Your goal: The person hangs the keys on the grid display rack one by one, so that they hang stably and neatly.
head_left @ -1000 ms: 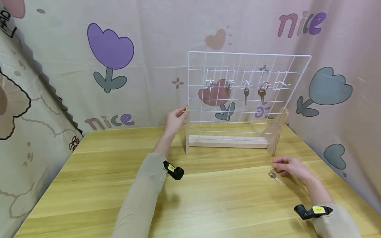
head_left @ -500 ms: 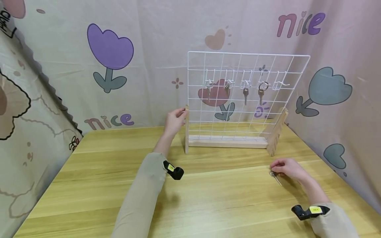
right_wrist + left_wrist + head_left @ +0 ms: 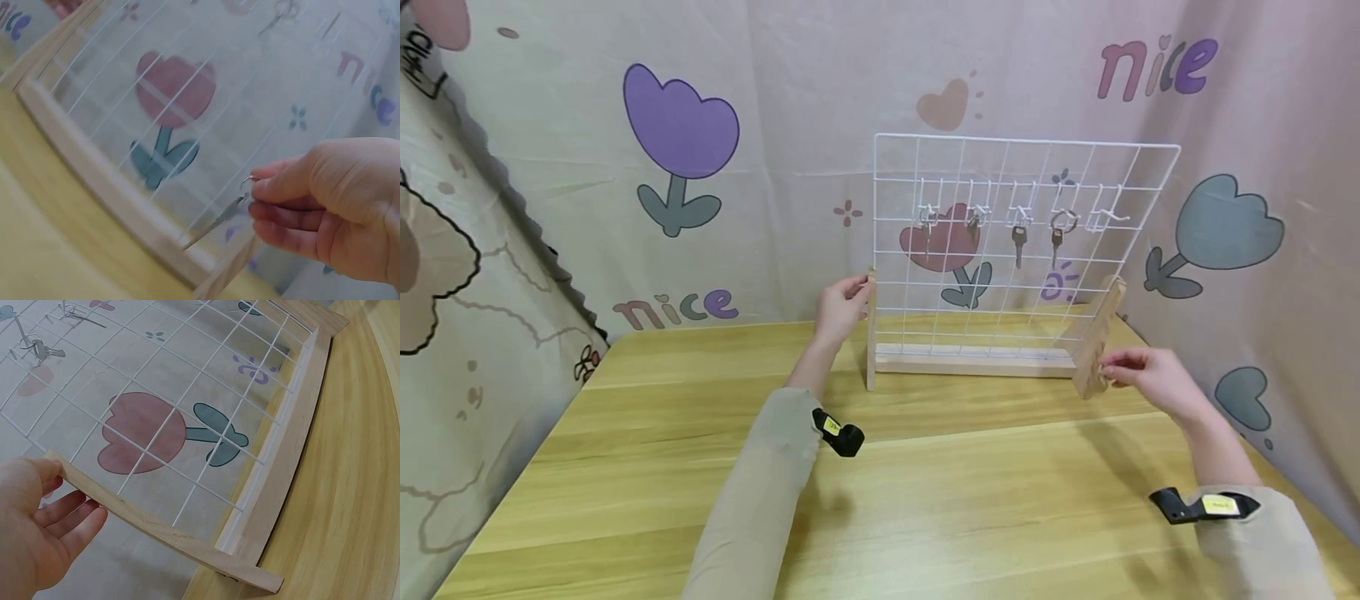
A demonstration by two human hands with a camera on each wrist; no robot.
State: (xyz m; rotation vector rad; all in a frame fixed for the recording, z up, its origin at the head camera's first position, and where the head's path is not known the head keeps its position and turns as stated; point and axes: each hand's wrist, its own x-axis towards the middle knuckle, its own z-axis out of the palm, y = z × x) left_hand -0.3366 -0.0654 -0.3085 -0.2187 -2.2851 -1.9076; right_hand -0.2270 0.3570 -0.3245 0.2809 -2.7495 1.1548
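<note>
A white wire grid rack [image 3: 1026, 141] with wooden side supports and base stands at the back of the table. My left hand [image 3: 841, 310] grips the top of its left wooden support [image 3: 156, 522], thumb over the edge and fingers relaxed behind. In the right wrist view, my right hand [image 3: 325, 212] pinches a small metal key ring [image 3: 245, 181] between thumb and index finger, and a key [image 3: 215, 222] hangs from it. That hand is beside the right wooden support [image 3: 1099, 342] in the head view. Several keys hang from the white hooks, including one key [image 3: 1018, 235] near the middle.
At the right end of the row a white hook [image 3: 1108, 218] juts forward from the grid. The wood-grain table [image 3: 970, 492] stretches in front of the rack. A patterned curtain [image 3: 797, 100] hangs close behind it.
My right hand has picked the key up off the table by its ring and moved it up and forward to the rack's right support. The left hand keeps its place.
</note>
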